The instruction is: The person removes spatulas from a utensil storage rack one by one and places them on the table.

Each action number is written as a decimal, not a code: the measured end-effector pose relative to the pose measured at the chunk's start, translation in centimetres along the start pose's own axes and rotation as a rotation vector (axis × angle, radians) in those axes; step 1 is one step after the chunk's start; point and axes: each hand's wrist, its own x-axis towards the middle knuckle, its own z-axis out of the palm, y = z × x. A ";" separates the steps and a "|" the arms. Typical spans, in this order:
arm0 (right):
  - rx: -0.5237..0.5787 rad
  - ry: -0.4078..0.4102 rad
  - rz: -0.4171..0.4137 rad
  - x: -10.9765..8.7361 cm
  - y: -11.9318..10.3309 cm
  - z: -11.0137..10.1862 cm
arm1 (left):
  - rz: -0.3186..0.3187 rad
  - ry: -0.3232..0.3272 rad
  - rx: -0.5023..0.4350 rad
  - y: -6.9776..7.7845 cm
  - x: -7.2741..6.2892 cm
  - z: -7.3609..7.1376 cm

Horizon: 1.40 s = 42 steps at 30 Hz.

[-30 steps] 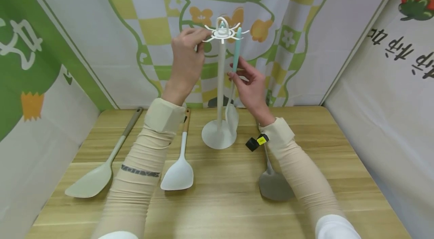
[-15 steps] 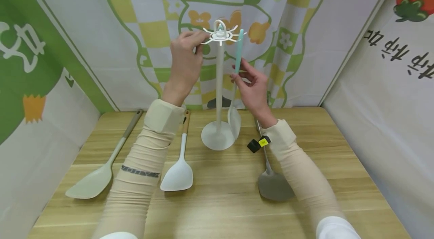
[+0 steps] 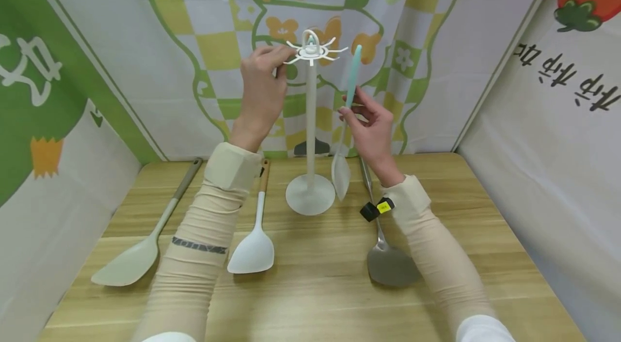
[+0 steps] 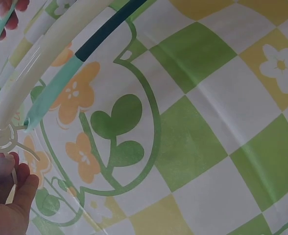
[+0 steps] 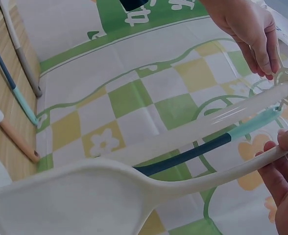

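Note:
A white utensil stand (image 3: 311, 110), with a round base and a ring of hooks on top, stands at the table's back. My left hand (image 3: 264, 83) pinches one hook at its left side. With thumb and fingers, my right hand (image 3: 372, 125) holds a cooking spoon (image 3: 341, 176) by its mint handle, white head down, right of the stand. The handle's tip is apart from the hooks. A dark blue utensil with a mint handle (image 4: 56, 90) hangs from a hook behind the pole. The right wrist view shows the spoon's white head (image 5: 80, 196) large in front.
On the wooden table (image 3: 310, 299) lie a beige spatula (image 3: 128, 264) at left, a white spatula with a wooden handle (image 3: 252, 250), and a metal spatula (image 3: 392, 266) near the right forearm. Another dark blue utensil (image 5: 4, 68) lies between the left ones. Patterned curtain (image 3: 204, 56) hangs behind.
My right hand has moved to the right with the spoon, so its handle tip has gone from beside a hook to clear of it. My left hand keeps its pinch on the stand.

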 end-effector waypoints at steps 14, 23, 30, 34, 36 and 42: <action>-0.015 0.087 0.016 -1.4 -0.2 -2.4 | 0.012 0.012 -0.013 0.3 0.1 -0.2; -0.035 0.067 0.048 -1.7 0.1 -3.4 | 0.010 0.022 -0.011 0.3 0.0 -0.2; -0.068 0.101 0.032 -2.0 0.2 -4.5 | 0.011 0.018 -0.007 0.4 0.0 0.0; -0.107 0.113 0.024 -2.1 -0.7 -5.2 | -0.002 0.012 -0.006 0.5 0.0 -0.1; -0.121 0.120 0.030 -2.2 -1.4 -5.5 | 0.000 0.002 -0.001 0.4 0.0 -0.2; -0.136 0.131 0.047 -2.7 -2.4 -6.8 | 0.041 -0.040 -0.023 0.0 0.2 -0.2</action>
